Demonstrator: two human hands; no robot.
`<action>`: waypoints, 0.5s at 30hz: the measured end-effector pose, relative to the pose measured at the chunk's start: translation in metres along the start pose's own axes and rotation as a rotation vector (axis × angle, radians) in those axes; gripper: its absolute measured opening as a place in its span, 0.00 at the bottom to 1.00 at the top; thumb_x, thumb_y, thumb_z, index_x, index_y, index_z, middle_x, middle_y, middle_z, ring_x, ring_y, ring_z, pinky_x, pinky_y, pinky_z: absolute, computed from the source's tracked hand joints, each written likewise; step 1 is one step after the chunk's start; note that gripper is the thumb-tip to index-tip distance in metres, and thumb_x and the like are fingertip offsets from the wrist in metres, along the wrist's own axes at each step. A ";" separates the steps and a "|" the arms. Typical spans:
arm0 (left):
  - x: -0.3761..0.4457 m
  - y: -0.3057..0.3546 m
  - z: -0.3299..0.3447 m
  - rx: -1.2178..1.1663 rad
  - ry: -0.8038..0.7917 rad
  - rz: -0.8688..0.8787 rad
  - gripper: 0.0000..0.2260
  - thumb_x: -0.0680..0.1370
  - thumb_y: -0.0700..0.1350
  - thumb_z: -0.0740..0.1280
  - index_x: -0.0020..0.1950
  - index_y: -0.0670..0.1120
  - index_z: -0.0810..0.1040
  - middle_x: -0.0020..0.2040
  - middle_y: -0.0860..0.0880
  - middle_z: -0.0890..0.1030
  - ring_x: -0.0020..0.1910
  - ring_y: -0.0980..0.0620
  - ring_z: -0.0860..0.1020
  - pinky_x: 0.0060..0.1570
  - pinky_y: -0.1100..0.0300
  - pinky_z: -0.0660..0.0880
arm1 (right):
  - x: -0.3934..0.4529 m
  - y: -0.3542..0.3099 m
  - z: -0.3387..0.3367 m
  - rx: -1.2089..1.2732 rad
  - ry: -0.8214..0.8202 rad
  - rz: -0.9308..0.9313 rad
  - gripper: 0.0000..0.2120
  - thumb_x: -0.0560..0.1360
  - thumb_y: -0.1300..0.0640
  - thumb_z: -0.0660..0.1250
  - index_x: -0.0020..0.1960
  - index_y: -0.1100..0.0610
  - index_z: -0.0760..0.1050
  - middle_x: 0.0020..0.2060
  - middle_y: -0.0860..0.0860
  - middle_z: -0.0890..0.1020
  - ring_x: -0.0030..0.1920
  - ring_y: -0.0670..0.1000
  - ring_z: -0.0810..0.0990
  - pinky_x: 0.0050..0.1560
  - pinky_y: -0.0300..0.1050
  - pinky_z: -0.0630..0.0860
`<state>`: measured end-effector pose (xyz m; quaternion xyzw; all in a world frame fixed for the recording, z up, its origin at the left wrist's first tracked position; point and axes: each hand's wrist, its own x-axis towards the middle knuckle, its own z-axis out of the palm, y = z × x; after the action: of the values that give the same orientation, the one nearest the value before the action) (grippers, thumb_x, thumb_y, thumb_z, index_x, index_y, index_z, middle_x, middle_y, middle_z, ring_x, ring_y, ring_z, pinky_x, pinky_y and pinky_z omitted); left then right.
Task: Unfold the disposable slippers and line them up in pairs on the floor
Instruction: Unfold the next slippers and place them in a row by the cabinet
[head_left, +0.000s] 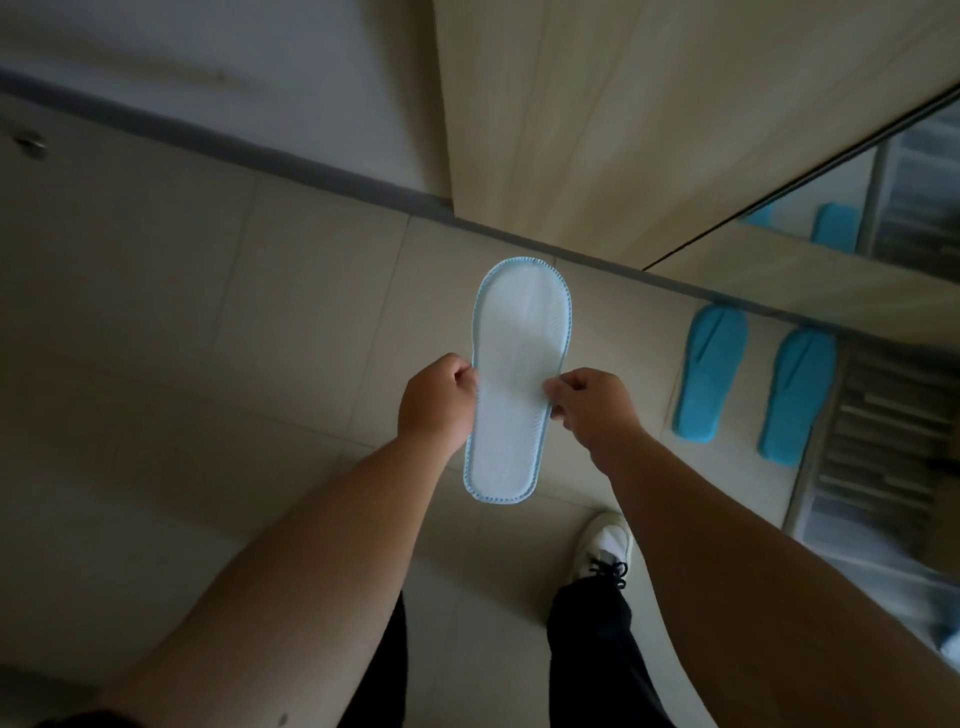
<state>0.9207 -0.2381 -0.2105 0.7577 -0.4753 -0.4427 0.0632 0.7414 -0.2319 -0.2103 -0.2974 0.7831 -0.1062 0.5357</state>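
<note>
I hold a flat disposable slipper in the air above the tiled floor, its pale sole with blue stitched edging facing me and its toe pointing away. My left hand pinches its left edge at mid-length. My right hand pinches the right edge opposite. Two blue slippers lie side by side on the floor at the right, one beside the other, toes toward the wall.
A light wood cabinet stands straight ahead, with a mirror panel at the right reflecting the blue slippers. My white sneaker is on the beige tiles below the held slipper. A grey baseboard runs along the left wall.
</note>
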 end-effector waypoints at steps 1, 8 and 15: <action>0.006 -0.008 -0.011 0.004 -0.013 0.014 0.09 0.78 0.47 0.61 0.43 0.44 0.77 0.36 0.49 0.77 0.38 0.45 0.75 0.36 0.56 0.67 | -0.001 -0.004 0.014 0.048 0.016 0.019 0.06 0.74 0.57 0.69 0.41 0.59 0.80 0.35 0.54 0.84 0.33 0.52 0.79 0.38 0.49 0.77; 0.059 -0.047 -0.069 0.112 -0.070 0.102 0.09 0.78 0.46 0.62 0.43 0.44 0.78 0.40 0.46 0.80 0.40 0.45 0.76 0.40 0.55 0.71 | 0.002 -0.029 0.093 0.237 0.020 0.101 0.07 0.75 0.56 0.69 0.44 0.60 0.79 0.41 0.59 0.85 0.41 0.58 0.83 0.46 0.54 0.81; 0.096 -0.048 -0.051 0.079 -0.106 0.134 0.10 0.78 0.46 0.62 0.43 0.42 0.78 0.38 0.45 0.80 0.39 0.46 0.76 0.38 0.56 0.71 | 0.040 -0.031 0.097 0.183 0.091 0.056 0.07 0.75 0.56 0.69 0.41 0.58 0.79 0.38 0.55 0.84 0.39 0.55 0.81 0.47 0.56 0.82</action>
<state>1.0050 -0.3040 -0.2631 0.7015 -0.5448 -0.4579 0.0376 0.8297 -0.2653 -0.2648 -0.2200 0.8018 -0.1753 0.5273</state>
